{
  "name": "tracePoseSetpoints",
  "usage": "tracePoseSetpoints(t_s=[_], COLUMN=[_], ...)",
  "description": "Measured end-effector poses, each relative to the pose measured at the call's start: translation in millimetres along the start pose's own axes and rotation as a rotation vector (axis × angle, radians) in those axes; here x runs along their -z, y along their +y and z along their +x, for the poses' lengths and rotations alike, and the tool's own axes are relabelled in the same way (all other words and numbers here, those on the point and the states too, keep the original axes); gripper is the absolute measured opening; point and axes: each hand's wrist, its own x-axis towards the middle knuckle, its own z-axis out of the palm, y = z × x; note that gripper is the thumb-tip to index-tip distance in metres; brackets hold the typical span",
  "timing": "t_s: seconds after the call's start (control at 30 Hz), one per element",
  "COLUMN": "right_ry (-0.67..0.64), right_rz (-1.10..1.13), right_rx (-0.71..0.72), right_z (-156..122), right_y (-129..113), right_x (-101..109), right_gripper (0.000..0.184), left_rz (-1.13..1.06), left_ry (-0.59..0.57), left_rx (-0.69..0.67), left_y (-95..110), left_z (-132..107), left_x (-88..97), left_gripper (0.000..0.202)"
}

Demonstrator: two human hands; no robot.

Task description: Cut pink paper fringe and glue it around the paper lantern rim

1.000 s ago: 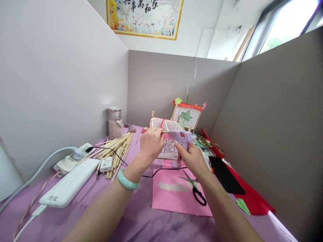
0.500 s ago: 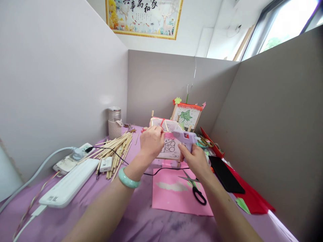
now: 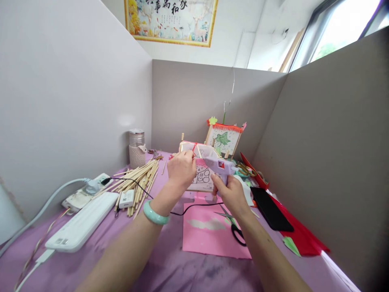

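My right hand (image 3: 230,192) grips a lavender glue gun (image 3: 219,164), its nozzle aimed left toward my other hand. Closed, with its fingertips pinched together, my left hand (image 3: 182,168) is at the upper edge of a paper lantern with a stick frame (image 3: 203,183). What those fingertips hold is hidden. The lantern has a line drawing on its front panel, and a red cord (image 3: 195,147) shows at its top. Below lie pink paper (image 3: 206,239) and black-handled scissors (image 3: 238,234). Behind stands a second lantern with a green leaf drawing (image 3: 223,138).
Wooden sticks (image 3: 136,178), a jar (image 3: 137,149), a white power bank (image 3: 82,221) and a power strip (image 3: 75,198) are on the left. A black cable (image 3: 200,203) crosses the middle. On the right lie a phone (image 3: 270,209) and red material (image 3: 304,239). Grey partitions (image 3: 212,101) surround the table.
The glue gun and my right hand have shifted slightly left, closer to my left fingertips. My left hand stays at the lantern's upper edge. The view has drifted a little.
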Motion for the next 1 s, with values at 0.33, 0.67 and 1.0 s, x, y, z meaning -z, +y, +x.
tracePoseSetpoints(t_s=[0.33,0.67,1.0], right_ry=[0.023,0.019,-0.001], right_rz=[-0.023,-0.042,-0.005], right_rx=[-0.017,-0.030,0.016], right_z=[4.9,5.3,8.8], right_y=[1.6,0.3,-4.2], right_x=[-7.6,-8.2,-9.8], right_gripper=[0.041,0.041,0.047], left_rz=[0.027,0.019,-0.136], left_ry=[0.020,0.137,0.321], left_rx=[-0.009,0.007,0.126], left_y=[0.0,-12.8,-33.0], left_z=[-0.4,-10.2,-11.6], left_x=[-2.9,-5.0,-20.8], left_gripper=[0.018,0.020,0.030])
